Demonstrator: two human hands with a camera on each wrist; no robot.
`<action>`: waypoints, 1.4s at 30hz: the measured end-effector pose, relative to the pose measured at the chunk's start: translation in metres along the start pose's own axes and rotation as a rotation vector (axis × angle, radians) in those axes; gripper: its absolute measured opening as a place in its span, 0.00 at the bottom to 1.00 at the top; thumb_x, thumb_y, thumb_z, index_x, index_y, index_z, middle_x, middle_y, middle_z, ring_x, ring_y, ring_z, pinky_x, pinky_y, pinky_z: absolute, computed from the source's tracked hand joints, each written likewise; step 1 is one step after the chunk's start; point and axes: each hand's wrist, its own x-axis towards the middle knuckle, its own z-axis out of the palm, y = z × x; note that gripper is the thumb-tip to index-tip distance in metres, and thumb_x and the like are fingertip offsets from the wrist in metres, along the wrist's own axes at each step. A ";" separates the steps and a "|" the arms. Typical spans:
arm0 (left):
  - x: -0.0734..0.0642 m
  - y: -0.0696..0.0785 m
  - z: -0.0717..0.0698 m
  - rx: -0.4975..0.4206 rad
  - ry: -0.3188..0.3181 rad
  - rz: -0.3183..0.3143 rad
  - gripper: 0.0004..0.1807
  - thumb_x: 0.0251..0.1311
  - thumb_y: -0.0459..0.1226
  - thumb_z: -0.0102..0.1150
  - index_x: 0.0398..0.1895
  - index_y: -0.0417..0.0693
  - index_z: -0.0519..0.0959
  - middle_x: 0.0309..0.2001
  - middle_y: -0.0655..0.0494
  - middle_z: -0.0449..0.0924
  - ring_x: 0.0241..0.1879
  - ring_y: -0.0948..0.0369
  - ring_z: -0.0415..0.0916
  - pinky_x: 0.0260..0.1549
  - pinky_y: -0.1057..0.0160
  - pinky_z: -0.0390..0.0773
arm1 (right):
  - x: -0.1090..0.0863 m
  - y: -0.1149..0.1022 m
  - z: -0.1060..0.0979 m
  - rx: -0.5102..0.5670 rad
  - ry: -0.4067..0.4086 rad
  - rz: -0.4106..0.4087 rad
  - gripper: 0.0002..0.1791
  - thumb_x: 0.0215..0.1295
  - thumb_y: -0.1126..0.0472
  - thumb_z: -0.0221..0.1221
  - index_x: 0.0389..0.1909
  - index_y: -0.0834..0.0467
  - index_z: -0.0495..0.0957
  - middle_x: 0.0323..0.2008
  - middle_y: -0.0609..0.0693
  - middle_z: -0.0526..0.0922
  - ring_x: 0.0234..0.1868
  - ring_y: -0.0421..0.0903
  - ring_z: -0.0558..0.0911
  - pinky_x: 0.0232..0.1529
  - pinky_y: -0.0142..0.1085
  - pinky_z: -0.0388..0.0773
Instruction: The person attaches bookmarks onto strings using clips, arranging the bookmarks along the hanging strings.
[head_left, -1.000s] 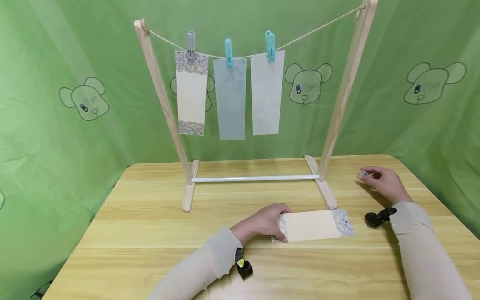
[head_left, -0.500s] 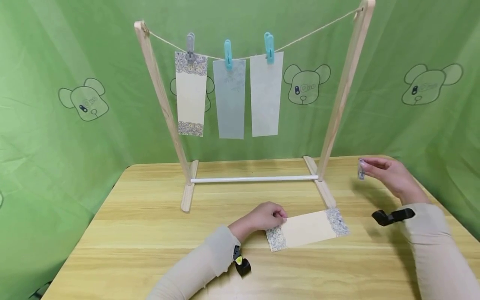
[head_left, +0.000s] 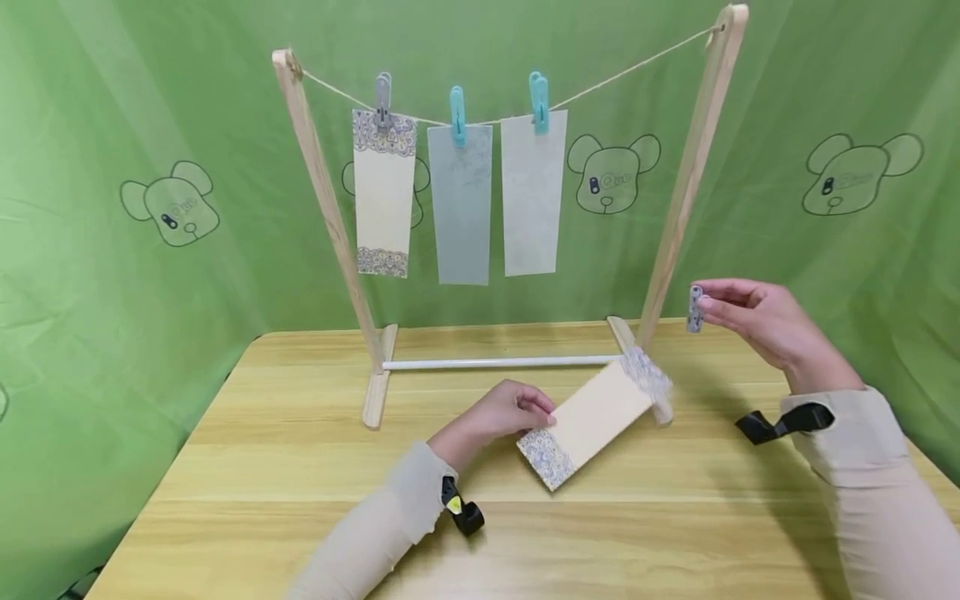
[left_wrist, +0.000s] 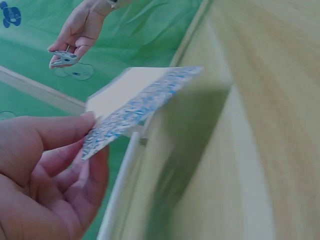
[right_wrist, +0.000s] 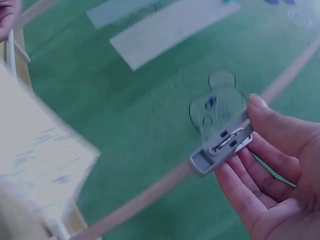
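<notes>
My left hand (head_left: 501, 414) pinches a cream paper card (head_left: 596, 414) with blue lace-patterned ends by its near left edge. The card is tilted, raised off the table, its far end in front of the rack's right foot. In the left wrist view, thumb and fingers grip the card (left_wrist: 132, 107) near its patterned end. Between thumb and fingertips, my right hand (head_left: 772, 329) holds a grey clothespin (head_left: 695, 309) in the air, right of the rack's right post. The right wrist view shows this clothespin (right_wrist: 222, 145) close up, with its metal spring.
A wooden rack with a right post (head_left: 693, 167) and a string (head_left: 637, 67) stands at the back. Three cards hang there: a lace-patterned one (head_left: 383, 200), a blue-grey one (head_left: 461, 208) and a pale one (head_left: 532, 200). A white bar (head_left: 502, 362) joins the feet.
The left hand has lifted the card from the table and tilted its far end upward. My right hand has raised the clothespin from near the table and moved it left.
</notes>
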 end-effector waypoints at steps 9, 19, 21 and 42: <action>0.000 0.026 -0.024 -0.076 0.233 0.131 0.10 0.55 0.30 0.63 0.41 0.37 0.80 0.33 0.50 0.81 0.27 0.64 0.75 0.27 0.67 0.80 | 0.014 -0.048 0.031 -0.539 0.118 0.070 0.27 0.60 0.42 0.59 0.58 0.49 0.73 0.37 0.31 0.81 0.40 0.33 0.77 0.43 0.25 0.70; 0.002 0.064 -0.039 -0.126 0.377 0.248 0.11 0.55 0.29 0.63 0.41 0.35 0.79 0.35 0.47 0.82 0.27 0.66 0.76 0.27 0.67 0.82 | 0.040 -0.102 0.065 -0.363 0.084 -0.036 0.20 0.61 0.53 0.61 0.54 0.51 0.76 0.37 0.39 0.83 0.39 0.35 0.80 0.53 0.27 0.72; 0.003 0.073 -0.041 -0.121 0.391 0.267 0.10 0.55 0.30 0.63 0.41 0.36 0.79 0.34 0.47 0.82 0.27 0.65 0.76 0.28 0.65 0.82 | 0.047 -0.114 0.070 -0.296 0.082 -0.062 0.18 0.60 0.56 0.62 0.51 0.53 0.78 0.36 0.41 0.84 0.38 0.36 0.80 0.44 0.21 0.75; 0.028 0.133 -0.039 -0.172 0.456 0.334 0.09 0.55 0.29 0.63 0.40 0.39 0.79 0.33 0.52 0.80 0.28 0.64 0.75 0.27 0.65 0.81 | 0.102 -0.209 0.084 0.381 0.196 -0.084 0.12 0.51 0.75 0.64 0.39 0.65 0.79 0.36 0.54 0.81 0.34 0.44 0.81 0.39 0.29 0.81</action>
